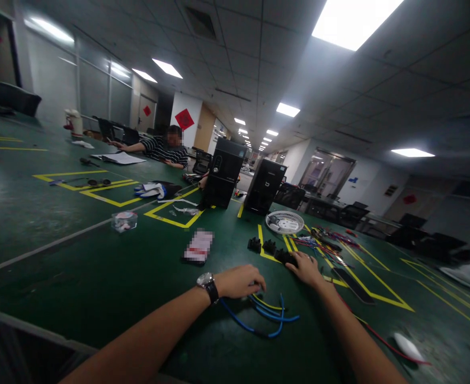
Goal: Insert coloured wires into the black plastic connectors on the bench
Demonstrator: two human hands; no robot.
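Note:
My left hand, with a watch on its wrist, is low over the table with its fingers curled down. Just below the fingertips lie several blue wires and a yellow wire; whether anything is pinched there is hidden. Farther right, my right hand has its thumb and fingers around a small black block. Two similar black parts, one left and one nearer, stand in a row beside it.
Two black computer towers stand ahead, near a white basket. Bundled coloured wires and a dark strip lie right. A blurred phone-like object, clear box and gloves lie left. A person sits across.

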